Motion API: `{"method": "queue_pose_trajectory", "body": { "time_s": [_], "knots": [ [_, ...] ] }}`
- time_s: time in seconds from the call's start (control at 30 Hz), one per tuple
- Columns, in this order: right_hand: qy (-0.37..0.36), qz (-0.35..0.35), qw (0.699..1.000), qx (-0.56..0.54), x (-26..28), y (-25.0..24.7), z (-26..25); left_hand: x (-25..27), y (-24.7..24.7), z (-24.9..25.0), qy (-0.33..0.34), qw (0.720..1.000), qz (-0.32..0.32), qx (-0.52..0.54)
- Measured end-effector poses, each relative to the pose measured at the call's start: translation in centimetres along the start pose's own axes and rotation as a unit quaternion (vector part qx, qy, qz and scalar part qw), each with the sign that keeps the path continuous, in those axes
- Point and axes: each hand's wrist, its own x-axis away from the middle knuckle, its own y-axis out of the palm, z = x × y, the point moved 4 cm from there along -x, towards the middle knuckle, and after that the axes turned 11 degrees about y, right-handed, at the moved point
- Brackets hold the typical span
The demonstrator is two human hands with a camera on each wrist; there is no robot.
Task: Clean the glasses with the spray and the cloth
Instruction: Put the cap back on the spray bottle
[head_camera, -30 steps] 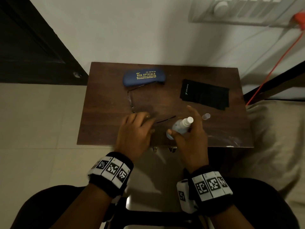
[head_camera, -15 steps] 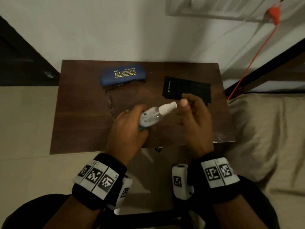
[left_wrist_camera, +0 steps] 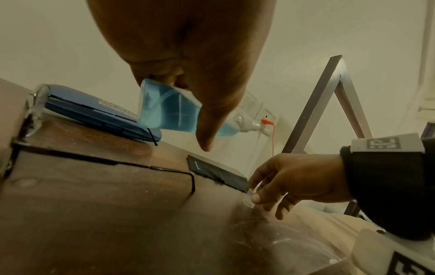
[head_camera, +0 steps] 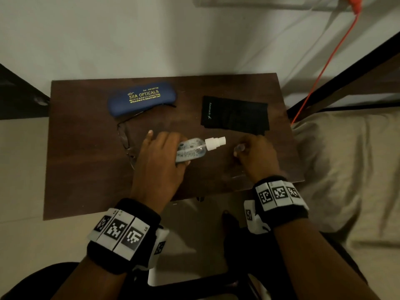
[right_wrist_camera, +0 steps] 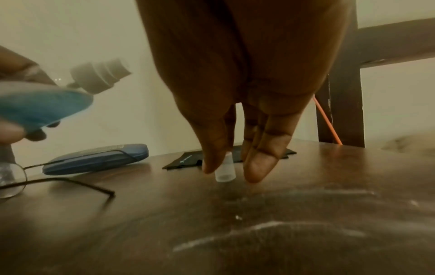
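My left hand (head_camera: 162,154) grips the clear spray bottle (head_camera: 190,149) of blue liquid above the table, its bare white nozzle (head_camera: 215,142) pointing right. My right hand (head_camera: 256,155) pinches the bottle's small clear cap (right_wrist_camera: 225,170) between thumb and fingers, at or just above the tabletop. The thin-framed glasses (head_camera: 125,137) lie open on the table left of and partly under my left hand; one temple (right_wrist_camera: 82,184) reaches toward the middle. The black cloth (head_camera: 234,115) lies flat at the back right, just beyond the right hand.
A blue glasses case (head_camera: 141,98) lies at the back of the small dark wooden table (head_camera: 86,180), touching the glasses' far temple. A wall stands right behind. An orange cable (head_camera: 320,72) and a beige bed (head_camera: 346,169) are on the right.
The bottle passed from my right hand to my left, which left the glasses. My right hand moved right and down to the cap on the table and took hold of it.
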Motion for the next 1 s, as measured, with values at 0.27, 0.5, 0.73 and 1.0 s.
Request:
{"method": "queue_pose_trajectory", "body": {
  "time_s": [0.27,0.5,0.73,1.0],
  "knots": [
    [-0.029,-0.010,0.959,-0.280,1.6,-3.4,-2.3,-0.1,-0.8,-0.9,-0.005,0.999,0.010,0.031],
    [-0.121,-0.137,0.912,-0.367,4.0,-4.3,-5.4,0.2,-2.3,-1.9,-0.001,0.997,0.053,0.058],
    [-0.158,-0.136,0.908,-0.363,4.6,-4.0,-6.6,0.5,-2.9,-1.9,0.037,0.993,0.073,0.080],
    [-0.160,-0.124,0.923,-0.327,5.0,-4.6,-7.1,0.7,-3.1,-1.3,0.050,0.986,0.117,0.103]
  ]
}}
